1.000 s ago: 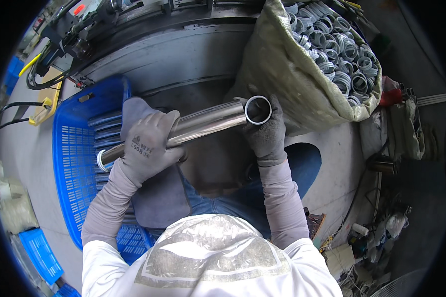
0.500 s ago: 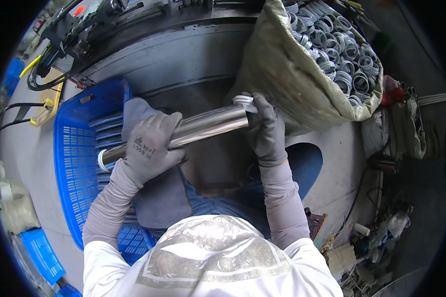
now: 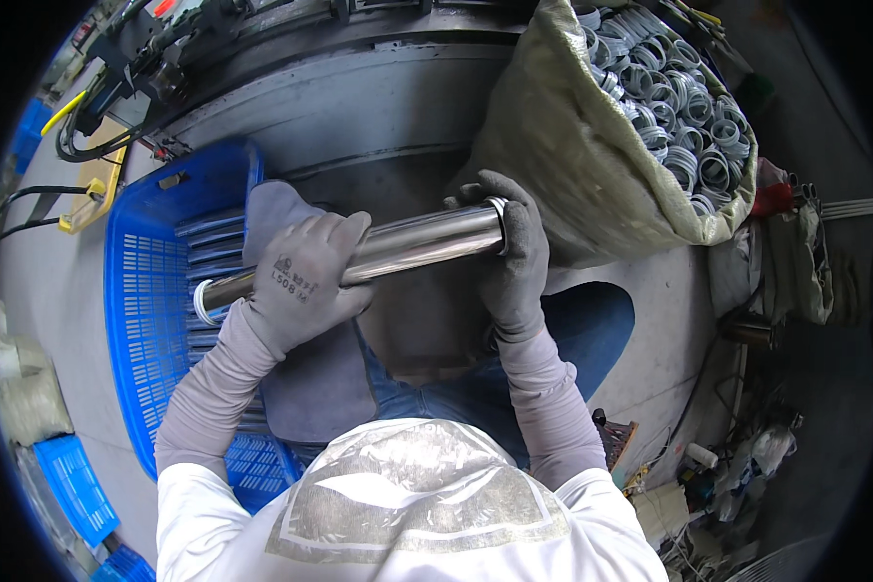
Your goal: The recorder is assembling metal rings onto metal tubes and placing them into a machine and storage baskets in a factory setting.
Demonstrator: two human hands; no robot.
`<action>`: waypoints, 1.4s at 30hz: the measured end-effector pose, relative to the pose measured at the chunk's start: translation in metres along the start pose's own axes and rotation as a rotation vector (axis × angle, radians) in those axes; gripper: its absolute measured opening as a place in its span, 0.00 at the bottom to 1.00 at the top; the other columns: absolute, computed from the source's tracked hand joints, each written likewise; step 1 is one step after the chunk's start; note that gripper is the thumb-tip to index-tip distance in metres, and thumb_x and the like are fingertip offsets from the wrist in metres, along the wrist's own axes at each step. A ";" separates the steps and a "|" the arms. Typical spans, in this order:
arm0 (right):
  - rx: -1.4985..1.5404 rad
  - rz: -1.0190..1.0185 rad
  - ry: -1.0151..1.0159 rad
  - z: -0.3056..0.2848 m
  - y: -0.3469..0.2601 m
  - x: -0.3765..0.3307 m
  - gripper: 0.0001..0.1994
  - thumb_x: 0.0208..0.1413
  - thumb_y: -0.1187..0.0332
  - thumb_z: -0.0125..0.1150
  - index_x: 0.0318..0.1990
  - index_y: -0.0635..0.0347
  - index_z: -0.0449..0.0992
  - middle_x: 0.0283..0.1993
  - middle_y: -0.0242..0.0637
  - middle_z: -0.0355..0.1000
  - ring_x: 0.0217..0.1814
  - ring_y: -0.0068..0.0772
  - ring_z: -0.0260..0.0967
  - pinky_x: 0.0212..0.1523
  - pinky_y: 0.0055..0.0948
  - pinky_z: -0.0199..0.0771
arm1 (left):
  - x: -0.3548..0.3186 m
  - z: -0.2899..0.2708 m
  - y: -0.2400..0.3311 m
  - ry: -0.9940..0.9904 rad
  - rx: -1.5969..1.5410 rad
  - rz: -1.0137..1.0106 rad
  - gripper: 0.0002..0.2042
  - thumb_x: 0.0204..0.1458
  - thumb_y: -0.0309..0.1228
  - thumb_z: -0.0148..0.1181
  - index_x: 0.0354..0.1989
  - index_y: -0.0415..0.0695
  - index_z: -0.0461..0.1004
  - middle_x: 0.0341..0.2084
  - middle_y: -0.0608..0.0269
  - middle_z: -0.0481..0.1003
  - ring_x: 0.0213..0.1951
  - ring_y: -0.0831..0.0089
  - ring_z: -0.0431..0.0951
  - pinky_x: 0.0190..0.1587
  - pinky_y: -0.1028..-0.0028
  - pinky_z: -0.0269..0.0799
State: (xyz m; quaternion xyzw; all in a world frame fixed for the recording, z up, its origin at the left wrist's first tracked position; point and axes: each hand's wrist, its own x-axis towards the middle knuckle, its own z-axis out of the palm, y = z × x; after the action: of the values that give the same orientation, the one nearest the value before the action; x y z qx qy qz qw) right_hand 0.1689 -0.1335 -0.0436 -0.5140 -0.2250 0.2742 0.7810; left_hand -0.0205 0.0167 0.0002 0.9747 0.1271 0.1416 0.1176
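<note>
Left hand (image 3: 306, 281) is wrapped tight around the steel tube (image 3: 398, 247) mid-length, right hand (image 3: 514, 252) cupped over its end by the sack of rings (image 3: 650, 126). I'd keep the tube level and push that end ring (image 3: 500, 225) on square.

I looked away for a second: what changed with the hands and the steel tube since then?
The right hand moved from beside the shiny steel tube's open end to cover it, pressing a white ring on. The left hand kept gripping the middle; the tube stayed above the blue plastic crate.
</note>
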 end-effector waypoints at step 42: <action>-1.648 -0.388 0.177 -0.181 -0.165 0.161 0.22 0.48 0.67 0.71 0.52 0.63 0.80 0.52 0.52 0.78 0.57 0.52 0.75 0.59 0.44 0.75 | 0.096 -0.045 -0.066 0.082 0.248 -0.025 0.32 0.48 0.33 0.66 0.64 0.41 0.68 0.49 0.45 0.75 0.53 0.45 0.75 0.57 0.52 0.70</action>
State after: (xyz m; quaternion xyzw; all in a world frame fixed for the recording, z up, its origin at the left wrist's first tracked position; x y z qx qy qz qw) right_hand 0.4367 -0.2033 0.0530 -0.8902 -0.3752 -0.1572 0.2049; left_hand 0.0408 0.1146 0.0486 0.9735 0.1603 0.1632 -0.0074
